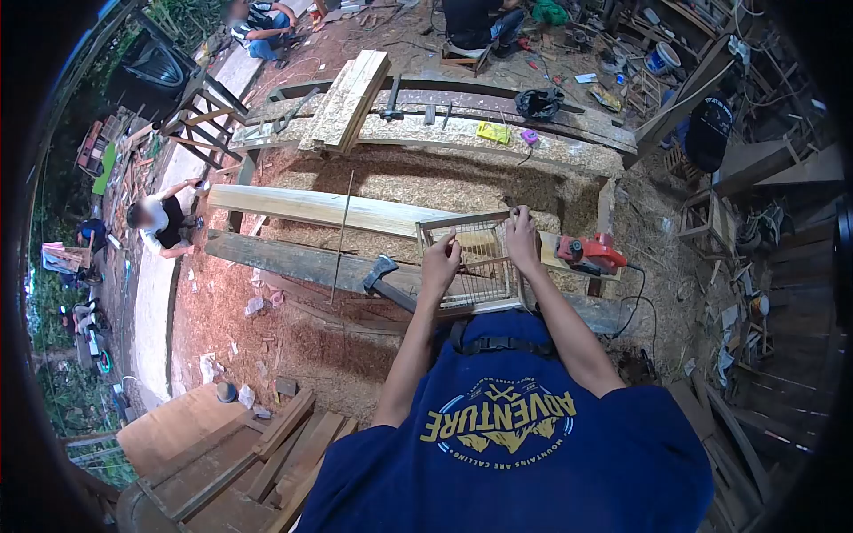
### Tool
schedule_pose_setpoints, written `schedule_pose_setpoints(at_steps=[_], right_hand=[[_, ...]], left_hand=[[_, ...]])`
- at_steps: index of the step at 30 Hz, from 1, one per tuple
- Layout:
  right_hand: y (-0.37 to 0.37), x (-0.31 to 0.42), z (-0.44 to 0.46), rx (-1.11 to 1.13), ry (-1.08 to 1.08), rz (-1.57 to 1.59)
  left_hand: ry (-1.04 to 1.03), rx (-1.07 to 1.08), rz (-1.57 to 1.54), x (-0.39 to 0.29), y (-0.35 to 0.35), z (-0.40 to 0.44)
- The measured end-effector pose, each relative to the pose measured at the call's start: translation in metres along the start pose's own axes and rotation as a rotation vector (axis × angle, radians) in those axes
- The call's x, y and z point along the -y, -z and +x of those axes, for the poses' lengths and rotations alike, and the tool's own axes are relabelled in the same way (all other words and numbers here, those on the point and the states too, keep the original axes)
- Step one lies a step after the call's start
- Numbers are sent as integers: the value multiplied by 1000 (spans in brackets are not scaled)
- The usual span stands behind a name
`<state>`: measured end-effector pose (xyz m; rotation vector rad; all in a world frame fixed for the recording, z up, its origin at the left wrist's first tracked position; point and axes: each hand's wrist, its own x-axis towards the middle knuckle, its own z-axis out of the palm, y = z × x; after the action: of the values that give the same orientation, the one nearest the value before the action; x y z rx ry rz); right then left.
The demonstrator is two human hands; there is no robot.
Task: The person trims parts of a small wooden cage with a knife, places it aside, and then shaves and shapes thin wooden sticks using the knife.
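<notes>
A small wooden cage (pixel 484 282) with thin parallel bars leans against my waist, over the planks. My right hand (pixel 522 238) is closed on the upper right corner of its frame. In front of the bars on the left side is my left hand (pixel 441 265), its fingers pinched together; what they hold, if anything, is too small to make out. An axe (pixel 382 271) lies just left of my left forearm. To the right of my right hand, a red power planer (pixel 593 255) rests on the pale plank (pixel 338 207).
A dark plank (pixel 284 258) runs alongside the pale one, with a thin stick (pixel 343 235) across both. Beyond stands a bench with stacked boards (pixel 351 102), a hammer (pixel 391 99) and a yellow packet (pixel 493 132). A black cord (pixel 641 298) trails from the planer. Other people sit or crouch around.
</notes>
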<state>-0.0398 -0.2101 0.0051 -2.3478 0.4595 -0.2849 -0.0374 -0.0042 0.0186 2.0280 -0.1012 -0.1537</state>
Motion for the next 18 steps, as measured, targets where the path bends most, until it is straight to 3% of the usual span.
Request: schedule_pose_setpoints(at_steps=[12, 18], right_hand=[[-1, 8, 19, 63, 6, -87], [-13, -1, 26, 56, 41, -92]], left_hand=[[63, 44, 77, -2, 0, 17], [-68, -25, 31, 9, 0, 22]])
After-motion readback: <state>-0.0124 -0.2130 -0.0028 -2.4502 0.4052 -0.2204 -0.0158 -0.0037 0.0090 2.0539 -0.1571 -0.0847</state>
